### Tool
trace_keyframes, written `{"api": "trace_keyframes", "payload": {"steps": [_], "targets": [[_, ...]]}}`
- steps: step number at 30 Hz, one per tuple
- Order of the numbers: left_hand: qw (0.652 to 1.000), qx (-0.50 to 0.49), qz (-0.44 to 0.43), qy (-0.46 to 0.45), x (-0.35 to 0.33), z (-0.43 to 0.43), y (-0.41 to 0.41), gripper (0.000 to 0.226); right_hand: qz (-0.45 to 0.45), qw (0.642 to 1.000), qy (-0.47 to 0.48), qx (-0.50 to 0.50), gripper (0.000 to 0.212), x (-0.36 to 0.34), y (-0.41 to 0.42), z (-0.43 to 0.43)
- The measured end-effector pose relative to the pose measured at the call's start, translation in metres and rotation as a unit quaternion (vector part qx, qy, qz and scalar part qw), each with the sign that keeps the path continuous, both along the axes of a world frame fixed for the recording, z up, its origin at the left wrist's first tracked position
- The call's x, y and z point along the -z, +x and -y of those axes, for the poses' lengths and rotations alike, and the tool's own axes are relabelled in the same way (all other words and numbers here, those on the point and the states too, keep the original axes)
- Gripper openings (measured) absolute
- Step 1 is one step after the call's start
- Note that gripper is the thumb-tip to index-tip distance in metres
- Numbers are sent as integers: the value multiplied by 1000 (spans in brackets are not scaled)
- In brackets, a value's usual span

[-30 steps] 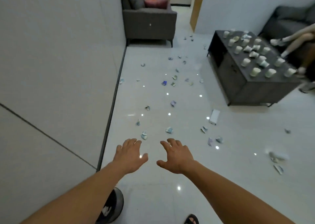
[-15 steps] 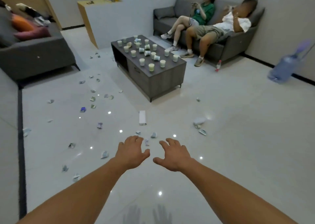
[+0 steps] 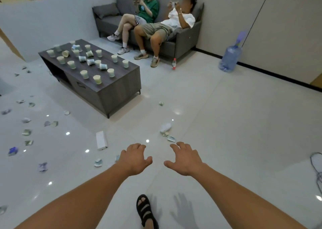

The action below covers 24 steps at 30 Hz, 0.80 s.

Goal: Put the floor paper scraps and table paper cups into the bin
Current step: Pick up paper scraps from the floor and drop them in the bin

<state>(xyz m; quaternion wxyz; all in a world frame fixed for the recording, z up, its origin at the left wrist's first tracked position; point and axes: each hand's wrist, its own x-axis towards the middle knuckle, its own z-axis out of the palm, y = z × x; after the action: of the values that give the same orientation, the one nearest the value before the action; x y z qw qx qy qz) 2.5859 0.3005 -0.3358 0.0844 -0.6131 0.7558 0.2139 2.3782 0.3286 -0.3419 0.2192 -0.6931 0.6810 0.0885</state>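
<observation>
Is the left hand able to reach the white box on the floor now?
Probably not while standing: nothing blocks the white box, but the open left hand is high above the floor.

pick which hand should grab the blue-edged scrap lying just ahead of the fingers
Right, probably. The right hand is open and empty, its fingertips just short of the blue-edged scrap. The left hand, also empty, sits further left, closer to a different scrap beside it.
</observation>
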Motion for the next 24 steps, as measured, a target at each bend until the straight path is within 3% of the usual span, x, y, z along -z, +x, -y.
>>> {"api": "trace_keyframes", "payload": {"steps": [11, 24], "targets": [[998, 31, -32, 47, 12, 177, -53, 67, 3, 997, 33, 63, 81, 13, -66, 154], [992, -81, -13, 100, 37, 335, -133, 67, 18, 997, 61, -35, 81, 55, -152, 358]]}}
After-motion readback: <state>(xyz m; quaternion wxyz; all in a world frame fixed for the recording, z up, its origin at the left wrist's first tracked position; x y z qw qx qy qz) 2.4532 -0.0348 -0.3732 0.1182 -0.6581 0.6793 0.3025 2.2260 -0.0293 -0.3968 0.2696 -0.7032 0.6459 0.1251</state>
